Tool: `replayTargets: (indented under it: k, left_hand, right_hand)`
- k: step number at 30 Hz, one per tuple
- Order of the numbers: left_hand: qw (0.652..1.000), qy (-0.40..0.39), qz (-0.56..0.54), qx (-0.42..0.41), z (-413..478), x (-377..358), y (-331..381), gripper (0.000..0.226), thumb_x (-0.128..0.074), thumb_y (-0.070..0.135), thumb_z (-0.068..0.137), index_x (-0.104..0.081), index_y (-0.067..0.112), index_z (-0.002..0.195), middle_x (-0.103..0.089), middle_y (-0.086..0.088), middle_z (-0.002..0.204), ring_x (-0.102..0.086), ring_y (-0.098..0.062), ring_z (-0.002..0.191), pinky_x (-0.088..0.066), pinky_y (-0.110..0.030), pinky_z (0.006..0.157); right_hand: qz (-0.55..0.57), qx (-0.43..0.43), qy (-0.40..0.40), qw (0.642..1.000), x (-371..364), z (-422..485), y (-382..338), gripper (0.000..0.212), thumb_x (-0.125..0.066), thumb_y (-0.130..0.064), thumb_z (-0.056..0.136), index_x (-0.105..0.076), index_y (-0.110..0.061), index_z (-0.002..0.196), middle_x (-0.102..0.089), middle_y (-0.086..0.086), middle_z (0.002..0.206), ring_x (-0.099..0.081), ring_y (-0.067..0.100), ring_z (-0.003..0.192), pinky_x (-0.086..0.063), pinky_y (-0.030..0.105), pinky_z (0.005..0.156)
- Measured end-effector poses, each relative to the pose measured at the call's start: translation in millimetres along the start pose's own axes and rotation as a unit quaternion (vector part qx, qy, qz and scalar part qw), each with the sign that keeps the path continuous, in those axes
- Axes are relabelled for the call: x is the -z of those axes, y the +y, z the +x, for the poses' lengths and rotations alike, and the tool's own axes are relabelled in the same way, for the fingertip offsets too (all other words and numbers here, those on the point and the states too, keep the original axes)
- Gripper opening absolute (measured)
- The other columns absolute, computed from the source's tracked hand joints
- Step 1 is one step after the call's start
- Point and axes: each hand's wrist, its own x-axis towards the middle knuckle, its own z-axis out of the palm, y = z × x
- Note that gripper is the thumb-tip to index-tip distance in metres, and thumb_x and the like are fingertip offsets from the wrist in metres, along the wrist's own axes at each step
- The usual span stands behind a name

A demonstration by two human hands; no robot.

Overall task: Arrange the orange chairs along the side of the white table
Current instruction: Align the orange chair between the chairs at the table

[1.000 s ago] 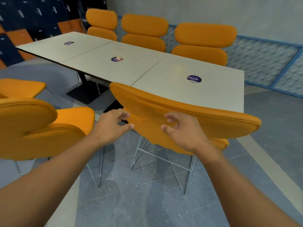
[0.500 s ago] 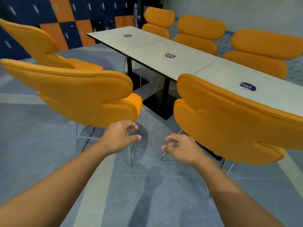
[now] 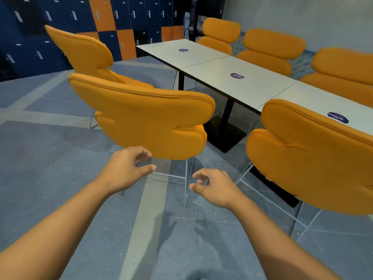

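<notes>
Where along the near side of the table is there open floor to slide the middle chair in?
Open floor lies between the middle chair and the white table, left of the tucked chair, though the table's black base stands there. The table's far side is crowded with three chairs. Both hands, left and right, are empty.

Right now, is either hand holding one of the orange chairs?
No: the left hand and right hand both hang open in the air below the middle chair, fingers curled around nothing.
</notes>
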Motion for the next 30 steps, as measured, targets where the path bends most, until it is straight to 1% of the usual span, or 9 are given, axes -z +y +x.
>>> replayTargets:
  k: [2,5,8,12,18,22,25,26,30]
  left_hand:
    - [1.000,0.009,-0.002,0.005,7,15,-15,0.034,-0.074,0.037,0.080,-0.064,0.022,0.109,-0.065,0.007,0.104,-0.057,-0.009,0.098,-0.038,-0.014,0.073]
    - [1.000,0.026,-0.004,0.012,19,32,-32,0.032,-0.075,0.036,0.080,-0.064,0.023,0.107,-0.066,0.006,0.105,-0.058,-0.010,0.099,-0.039,-0.023,0.081]
    - [0.999,0.042,0.001,0.008,41,48,-48,0.030,-0.075,0.036,0.079,-0.065,0.025,0.104,-0.067,0.006,0.104,-0.058,-0.010,0.099,-0.039,-0.024,0.083]
    - [0.998,0.068,0.011,-0.007,84,74,-66,0.029,-0.076,0.036,0.079,-0.065,0.025,0.103,-0.067,0.005,0.104,-0.060,-0.014,0.103,-0.041,-0.027,0.085]
    - [0.992,0.113,0.044,-0.042,170,109,-83,0.042,-0.074,0.039,0.079,-0.064,0.021,0.116,-0.064,0.001,0.120,-0.056,-0.015,0.111,-0.043,-0.030,0.090]
    - [0.989,0.113,0.081,-0.054,219,129,-100,0.053,-0.075,0.049,0.074,-0.058,0.032,0.122,-0.057,0.001,0.129,-0.046,-0.023,0.124,-0.040,-0.044,0.099]
    - [0.987,0.093,0.119,-0.054,246,135,-115,0.068,-0.075,0.058,0.068,-0.053,0.036,0.128,-0.054,0.001,0.135,-0.041,-0.025,0.130,-0.037,-0.052,0.104]
    - [0.986,0.085,0.134,-0.050,255,137,-122,0.071,-0.075,0.059,0.066,-0.052,0.036,0.130,-0.054,0.001,0.136,-0.040,-0.025,0.131,-0.035,-0.054,0.105]
    - [0.981,0.042,0.187,-0.031,284,138,-146,0.077,-0.072,0.067,0.064,-0.050,0.039,0.133,-0.051,0.002,0.140,-0.037,-0.026,0.135,-0.024,-0.056,0.109]
  right_hand:
    - [-0.008,0.011,0.001,1.000,-8,16,-14,0.036,-0.070,-0.043,0.091,-0.066,-0.023,0.120,-0.065,-0.008,0.107,-0.057,0.010,0.097,-0.044,0.029,0.083]
    - [-0.006,0.023,0.004,1.000,-11,37,-33,0.036,-0.070,-0.042,0.092,-0.067,-0.022,0.121,-0.066,-0.007,0.112,-0.059,0.010,0.104,-0.049,0.033,0.092]
    - [-0.005,0.043,0.029,0.999,-8,65,-52,0.035,-0.071,-0.040,0.091,-0.069,-0.021,0.120,-0.068,-0.007,0.111,-0.061,0.011,0.107,-0.051,0.037,0.096]
    - [-0.007,0.079,0.088,0.993,2,112,-82,0.027,-0.072,-0.037,0.091,-0.071,-0.024,0.115,-0.070,-0.008,0.109,-0.061,0.011,0.100,-0.052,0.038,0.092]
    - [-0.005,0.147,0.199,0.969,24,189,-124,0.022,-0.069,-0.038,0.091,-0.074,-0.026,0.109,-0.071,-0.011,0.108,-0.060,0.009,0.101,-0.051,0.039,0.090]
    - [-0.036,0.180,0.271,0.945,35,233,-142,0.024,-0.068,-0.046,0.089,-0.072,-0.031,0.108,-0.068,-0.013,0.111,-0.055,0.011,0.110,-0.043,0.042,0.095]
    - [-0.088,0.169,0.268,0.944,41,256,-149,0.033,-0.067,-0.054,0.086,-0.068,-0.036,0.114,-0.063,-0.016,0.119,-0.049,0.008,0.117,-0.030,0.033,0.094]
    - [-0.107,0.158,0.259,0.947,41,265,-151,0.038,-0.066,-0.058,0.085,-0.067,-0.038,0.117,-0.062,-0.017,0.122,-0.048,0.008,0.119,-0.029,0.033,0.094]
    - [-0.152,0.103,0.208,0.961,39,293,-157,0.059,-0.061,-0.072,0.080,-0.059,-0.041,0.130,-0.058,-0.014,0.133,-0.048,0.012,0.125,-0.032,0.044,0.102]
